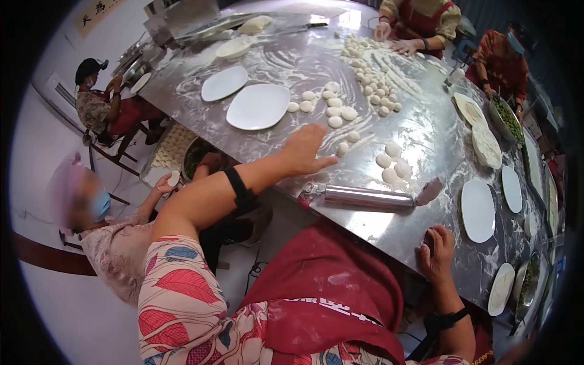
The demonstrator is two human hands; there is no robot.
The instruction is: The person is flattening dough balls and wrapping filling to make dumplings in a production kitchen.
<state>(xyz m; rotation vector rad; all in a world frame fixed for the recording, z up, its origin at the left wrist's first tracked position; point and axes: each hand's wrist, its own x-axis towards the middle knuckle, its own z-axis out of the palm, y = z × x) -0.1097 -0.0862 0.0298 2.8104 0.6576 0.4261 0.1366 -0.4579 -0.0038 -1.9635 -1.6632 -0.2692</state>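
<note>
My left hand [304, 151] reaches over the steel table with its thumb held apart from the fingers. Nothing shows in it, and small floured dough pieces [342, 148] lie just beyond the fingertips. More flattened dough rounds [389, 174] sit to its right. Between my two hands a metal rolling pin [368, 196] lies near the table's front edge, touched by neither. At that edge, to the right of the pin, rests my right hand [437, 254], its fingers loosely bent and apart, without anything visible in it.
White plates [258, 107] stand on the floured steel table [292, 67]. A pile of dough pieces [374, 79] lies near a co-worker's hands [406, 45]. Bowls of green filling [508, 120] line the right. At left, a seated person [115, 243] holds a wrapper [174, 178] beside a dumpling tray [173, 146].
</note>
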